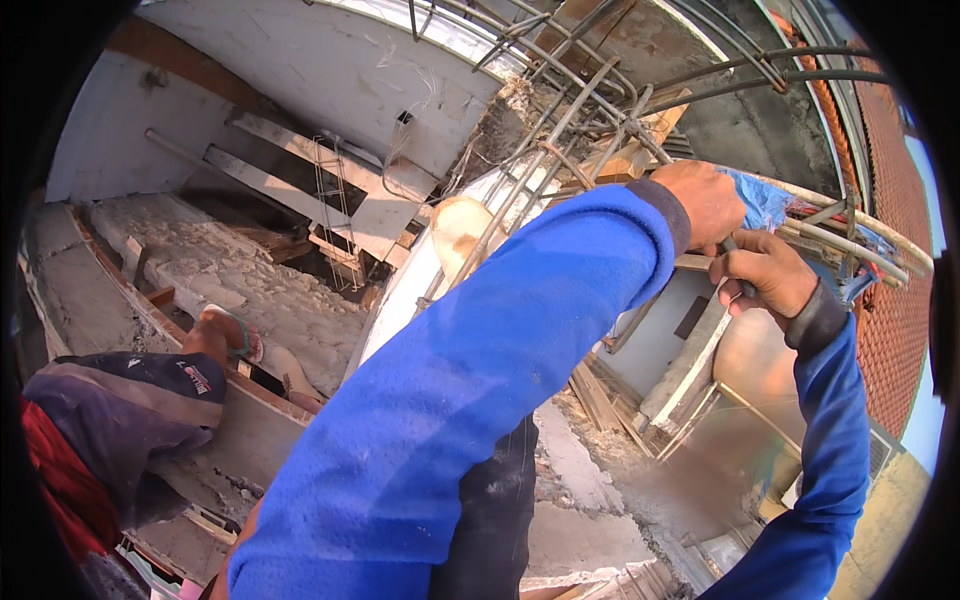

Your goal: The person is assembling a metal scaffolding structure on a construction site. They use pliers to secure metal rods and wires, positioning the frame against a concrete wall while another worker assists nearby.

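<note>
Both my arms, in blue sleeves with dark cuffs, reach to the upper right. My left hand [700, 203] is closed in a fist beside a crumpled blue plastic sheet [762, 203]; what its fingers hold is hidden. Just below and to its right, my right hand [770, 272] is closed around a short dark rod-like piece [738, 243], whose kind I cannot make out. A thin wire [719, 291] shows by the right fingers. Both hands are close to a cage of steel reinforcing bars [560, 125] and a pale bar [835, 240].
At the left, another person's leg [205, 340] in a sandal rests near rough concrete [230, 270]. Wooden planks [290, 185] cross an opening behind. Below my hands, a drop shows lumber [600, 405] and rubble. A tiled roof [895, 330] rises at the far right.
</note>
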